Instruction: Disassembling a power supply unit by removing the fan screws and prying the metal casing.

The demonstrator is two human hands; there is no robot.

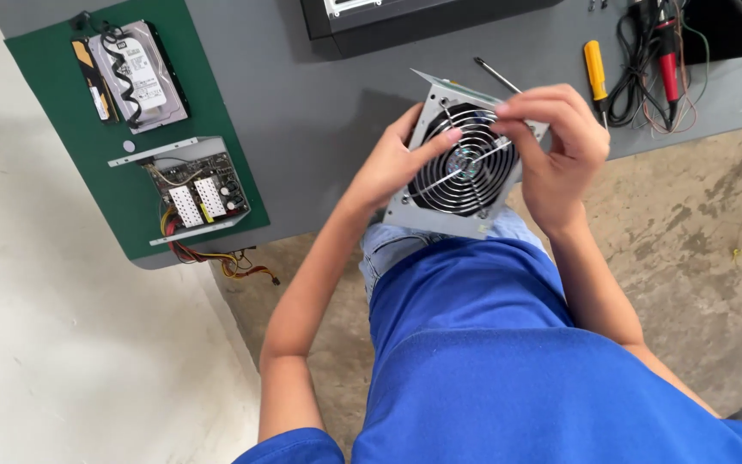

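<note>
I hold a grey metal power-supply cover with a round black fan and wire grille [459, 172] above my lap, at the grey table's [302, 94] front edge. My left hand [392, 163] grips its left side, with a finger lying across the grille. My right hand [551, 142] grips its upper right corner, fingers curled over the edge. A thin dark rod, perhaps a screwdriver shaft [497, 75], sticks out behind the cover near my right hand.
A green mat [62, 155] on the left carries a hard drive [135, 76] and an opened power-supply board with coloured wires [199, 193]. A yellow-handled screwdriver [594, 70], a red tool with tangled cables [667, 60] and a black case [405, 21] lie at the back.
</note>
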